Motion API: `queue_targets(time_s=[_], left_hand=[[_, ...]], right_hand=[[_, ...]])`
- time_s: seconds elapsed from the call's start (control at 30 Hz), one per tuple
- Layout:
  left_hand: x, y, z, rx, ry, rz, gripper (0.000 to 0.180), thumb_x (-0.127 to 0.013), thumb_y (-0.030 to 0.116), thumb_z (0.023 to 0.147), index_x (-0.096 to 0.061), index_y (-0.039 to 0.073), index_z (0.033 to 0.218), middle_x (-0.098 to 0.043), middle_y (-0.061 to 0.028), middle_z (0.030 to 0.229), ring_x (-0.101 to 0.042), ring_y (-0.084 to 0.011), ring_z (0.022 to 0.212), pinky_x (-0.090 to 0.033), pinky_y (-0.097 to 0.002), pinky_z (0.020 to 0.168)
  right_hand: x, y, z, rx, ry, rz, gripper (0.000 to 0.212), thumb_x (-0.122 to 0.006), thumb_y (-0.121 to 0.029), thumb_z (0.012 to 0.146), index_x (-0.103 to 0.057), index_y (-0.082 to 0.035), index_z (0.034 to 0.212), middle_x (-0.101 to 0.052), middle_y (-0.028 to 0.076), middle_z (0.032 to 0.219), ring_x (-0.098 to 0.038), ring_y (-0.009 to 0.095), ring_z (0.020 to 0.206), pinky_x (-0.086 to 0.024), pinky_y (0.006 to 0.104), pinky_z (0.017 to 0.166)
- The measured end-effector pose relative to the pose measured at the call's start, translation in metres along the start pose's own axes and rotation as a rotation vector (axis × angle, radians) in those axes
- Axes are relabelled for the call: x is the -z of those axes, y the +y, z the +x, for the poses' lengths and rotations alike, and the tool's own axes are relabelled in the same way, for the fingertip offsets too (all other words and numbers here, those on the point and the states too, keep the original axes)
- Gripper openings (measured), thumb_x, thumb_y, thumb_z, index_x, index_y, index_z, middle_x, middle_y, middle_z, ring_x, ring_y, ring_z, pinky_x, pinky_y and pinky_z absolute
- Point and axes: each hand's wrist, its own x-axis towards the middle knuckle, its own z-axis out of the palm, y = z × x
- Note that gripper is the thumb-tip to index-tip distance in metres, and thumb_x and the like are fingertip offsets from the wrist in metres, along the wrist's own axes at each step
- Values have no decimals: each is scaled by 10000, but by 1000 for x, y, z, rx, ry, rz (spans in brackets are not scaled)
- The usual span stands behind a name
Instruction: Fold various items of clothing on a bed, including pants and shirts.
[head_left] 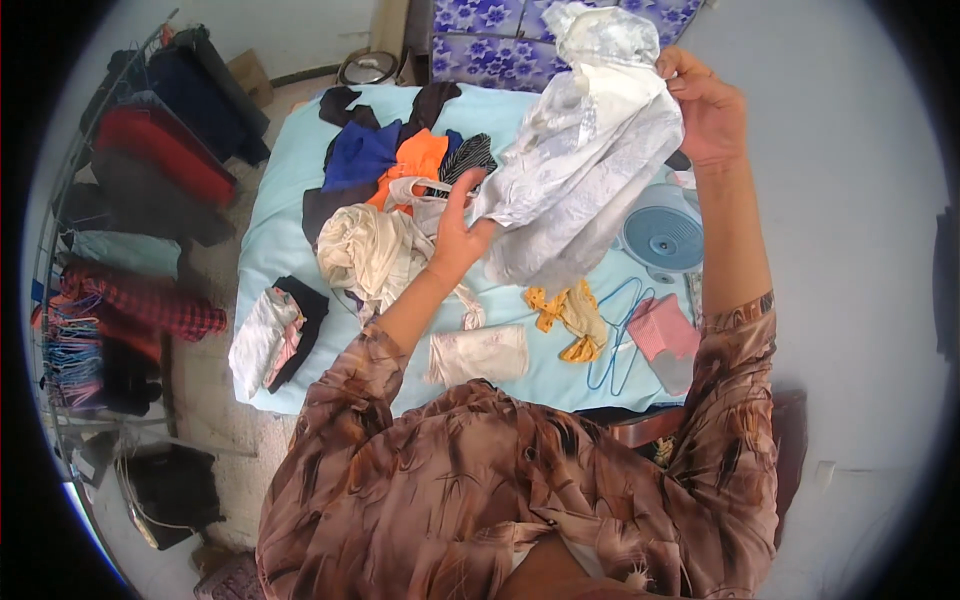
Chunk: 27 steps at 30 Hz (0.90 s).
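Observation:
A thin white-and-grey patterned garment [590,150] hangs stretched out above the bed. High on its right side, my right hand [705,110] pinches its edge between thumb and fingers. My left hand [464,235] grips the garment's lower left edge, thumb up, with some fingertips hidden by the cloth. Just beneath that hand lies a crumpled cream cloth [360,255]. Beyond it, dark clothes are heaped with a blue piece [360,155], an orange piece [418,158] and a black striped one [470,160].
The bed [280,215] has a light blue sheet. On it lie a folded cream garment [478,355], a small folded stack [270,335], a yellow cloth [580,320], blue hangers [615,335], a pink cloth [663,328] and a round blue appliance [662,232]. A clothes rack [60,200] stands left.

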Motion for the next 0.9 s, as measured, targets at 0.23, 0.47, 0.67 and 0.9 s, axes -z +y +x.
queue_targets(time_s=[0.23, 0.47, 0.67, 0.9], left_hand=[[3, 122, 60, 64, -603, -624, 720, -604, 192, 735, -212, -14, 1303, -355, -132, 1260, -332, -220, 1183, -240, -333, 984], [23, 141, 81, 449, -726, -586, 362, -616, 130, 767, -527, -16, 1086, -591, -50, 935, -555, -89, 806, -449, -227, 731], [70, 130, 92, 357, -749, -304, 324, -603, 104, 777, -531, -11, 1071, -594, -55, 934, -570, -91, 789, -470, -226, 709], [85, 124, 88, 234, -921, -213, 280, -584, 91, 794, -525, -15, 1046, -566, -26, 970, -536, -74, 818, -430, -209, 764]], right_hand=[[-35, -4, -32, -39, 48, -109, 176, -461, 4, 615, -548, 11, 768, -553, 67, 809, -525, 144, 736, -416, 238, 707], [-27, -8, -57, 36, 280, -283, 168, -482, 13, 631, -587, -3, 761, -572, 56, 784, -526, 129, 721, -413, 216, 661], [3, -15, -86, 82, 536, -271, 179, -488, 14, 643, -593, -9, 786, -569, 42, 788, -536, 123, 703, -424, 212, 658], [-24, -16, -86, 69, 297, -383, 164, -484, 18, 640, -586, -16, 764, -562, 27, 771, -514, 103, 733, -397, 205, 687]])
